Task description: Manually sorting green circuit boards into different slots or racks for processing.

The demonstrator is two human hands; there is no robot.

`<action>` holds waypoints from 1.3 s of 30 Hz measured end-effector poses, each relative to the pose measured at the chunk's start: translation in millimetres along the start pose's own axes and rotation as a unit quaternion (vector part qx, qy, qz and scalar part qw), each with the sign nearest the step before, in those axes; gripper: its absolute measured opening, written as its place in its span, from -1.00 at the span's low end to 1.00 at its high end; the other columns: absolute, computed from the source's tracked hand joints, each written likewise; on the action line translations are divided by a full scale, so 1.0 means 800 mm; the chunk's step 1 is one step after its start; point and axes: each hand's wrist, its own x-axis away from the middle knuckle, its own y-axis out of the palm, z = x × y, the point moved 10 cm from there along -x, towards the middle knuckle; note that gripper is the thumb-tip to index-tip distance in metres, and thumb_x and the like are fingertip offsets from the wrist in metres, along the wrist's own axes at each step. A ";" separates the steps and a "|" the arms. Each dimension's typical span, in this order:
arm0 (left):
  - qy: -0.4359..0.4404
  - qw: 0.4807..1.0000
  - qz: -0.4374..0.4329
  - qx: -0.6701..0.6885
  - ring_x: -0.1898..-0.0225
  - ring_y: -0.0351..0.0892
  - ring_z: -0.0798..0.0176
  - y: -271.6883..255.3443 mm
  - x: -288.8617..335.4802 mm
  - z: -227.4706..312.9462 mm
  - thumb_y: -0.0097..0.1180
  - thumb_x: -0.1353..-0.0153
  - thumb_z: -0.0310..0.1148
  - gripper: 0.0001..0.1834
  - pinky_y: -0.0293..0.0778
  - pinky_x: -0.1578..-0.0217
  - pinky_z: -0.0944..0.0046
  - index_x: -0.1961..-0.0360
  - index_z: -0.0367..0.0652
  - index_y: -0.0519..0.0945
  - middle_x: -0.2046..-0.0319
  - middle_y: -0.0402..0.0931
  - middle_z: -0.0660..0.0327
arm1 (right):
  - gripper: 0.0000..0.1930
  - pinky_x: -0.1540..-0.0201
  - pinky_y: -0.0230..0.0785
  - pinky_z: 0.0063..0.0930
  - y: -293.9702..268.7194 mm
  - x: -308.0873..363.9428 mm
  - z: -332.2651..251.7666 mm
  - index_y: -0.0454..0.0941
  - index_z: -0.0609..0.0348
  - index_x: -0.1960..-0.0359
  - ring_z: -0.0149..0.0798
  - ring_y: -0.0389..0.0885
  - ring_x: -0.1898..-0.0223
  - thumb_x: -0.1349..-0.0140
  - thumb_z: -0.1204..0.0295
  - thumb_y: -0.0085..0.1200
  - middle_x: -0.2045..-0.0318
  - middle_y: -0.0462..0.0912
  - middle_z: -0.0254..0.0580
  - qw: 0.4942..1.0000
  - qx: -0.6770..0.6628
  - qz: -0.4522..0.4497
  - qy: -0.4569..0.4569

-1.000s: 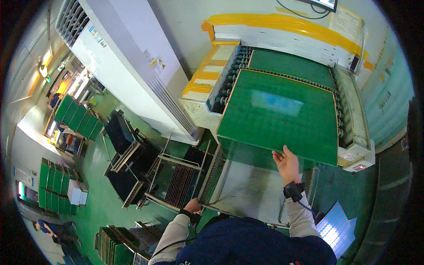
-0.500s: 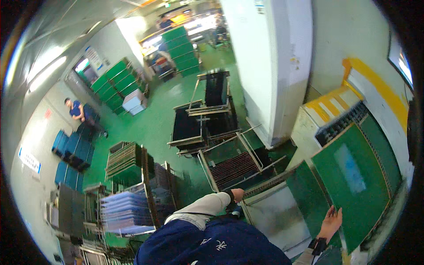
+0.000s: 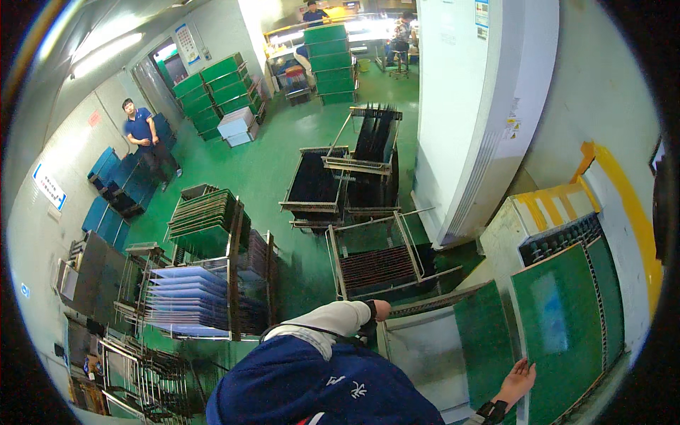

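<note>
My right hand [image 3: 518, 383] is at the lower left edge of a large green panel [image 3: 559, 333], over the narrow gap beside it. Its fingers are loosely extended, with nothing visible between them; I cannot tell whether the fingertips touch the panel. The panel lies on a machine bed and carries a bluish-white reflection. Left of the gap is another green surface [image 3: 483, 329], beside a pale metal plate [image 3: 425, 354]. My left hand [image 3: 381, 310] rests near the far left corner of the machine's frame [image 3: 432, 301], its fingers hidden.
Metal racks [image 3: 372, 265] with dark slats stand ahead. To the left, a rack holds white-blue sheets [image 3: 188, 294]. A white column [image 3: 482, 106] rises behind the yellow-striped machine housing [image 3: 549, 216]. A person [image 3: 143, 131] stands by blue crates [image 3: 120, 184]; stacked green crates [image 3: 331, 64] are farther back.
The view has turned and shifted, so the surroundings sit differently in the picture. My right hand appears lower along the panel's edge. My left hand stays by the frame corner.
</note>
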 end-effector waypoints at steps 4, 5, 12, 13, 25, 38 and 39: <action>-0.012 0.999 -0.005 -0.045 0.35 0.51 0.02 0.009 -0.015 -0.010 0.06 0.07 -0.41 -0.83 0.44 0.42 0.04 0.44 -0.21 0.63 0.39 0.53 0.05 | -0.63 0.13 0.44 -0.52 0.006 -0.013 0.004 0.34 0.49 0.19 -0.25 0.48 0.15 -0.17 0.33 -0.01 0.23 0.48 -0.03 0.995 0.002 -0.097 0.037; -0.012 0.999 0.009 -0.029 0.42 0.50 0.05 0.007 -0.016 -0.009 0.04 0.05 -0.41 -0.85 0.42 0.48 0.07 0.49 -0.25 0.60 0.46 0.52 0.06 | -0.64 0.11 0.43 -0.51 0.007 -0.014 0.004 0.34 0.51 0.20 -0.24 0.49 0.15 -0.18 0.34 -0.01 0.22 0.49 -0.03 0.994 0.002 -0.104 0.041; -0.049 0.998 0.008 -0.032 0.26 0.52 0.02 0.030 -0.055 -0.036 0.04 0.01 -0.42 -0.78 0.45 0.41 0.01 0.31 -0.19 0.61 0.27 0.51 0.06 | -0.68 0.03 0.37 -0.48 0.011 -0.012 -0.005 0.36 0.47 0.22 -0.23 0.47 0.13 -0.19 0.36 -0.02 0.23 0.48 -0.03 0.998 0.012 -0.055 0.008; -0.052 0.998 0.011 -0.020 0.26 0.52 0.02 0.030 -0.051 -0.037 0.04 0.02 -0.42 -0.78 0.45 0.41 0.01 0.31 -0.19 0.61 0.27 0.52 0.06 | -0.68 0.05 0.37 -0.48 0.013 -0.012 -0.006 0.36 0.46 0.22 -0.24 0.46 0.13 -0.19 0.36 -0.02 0.23 0.48 -0.04 0.999 0.012 -0.050 0.005; 0.066 0.989 0.071 0.108 0.59 0.47 0.03 0.004 -0.026 -0.013 -0.05 0.02 -0.32 -0.78 0.31 0.65 0.08 0.56 -0.26 0.55 0.65 0.48 0.05 | -0.80 0.21 0.33 -0.42 0.002 -0.019 -0.014 0.42 0.24 0.25 -0.27 0.44 0.29 -0.17 0.37 -0.02 0.32 0.52 -0.14 0.998 -0.023 -0.050 0.027; -0.022 0.976 0.045 0.213 0.74 0.49 0.18 0.015 -0.038 -0.052 -0.02 0.02 -0.48 -0.83 0.38 0.74 0.21 0.66 -0.36 0.50 0.73 0.48 0.05 | -0.71 0.28 0.36 -0.46 0.004 -0.019 -0.016 0.44 0.24 0.28 -0.31 0.51 0.33 -0.17 0.24 0.00 0.36 0.55 -0.22 0.999 -0.007 -0.005 0.049; -0.044 0.971 0.038 0.230 0.73 0.50 0.17 0.016 -0.035 -0.052 -0.03 0.02 -0.49 -0.85 0.38 0.74 0.21 0.62 -0.36 0.50 0.72 0.48 0.05 | -0.71 0.28 0.36 -0.46 0.004 -0.019 -0.015 0.44 0.24 0.27 -0.31 0.52 0.33 -0.17 0.23 0.00 0.36 0.55 -0.22 0.999 -0.003 -0.005 0.049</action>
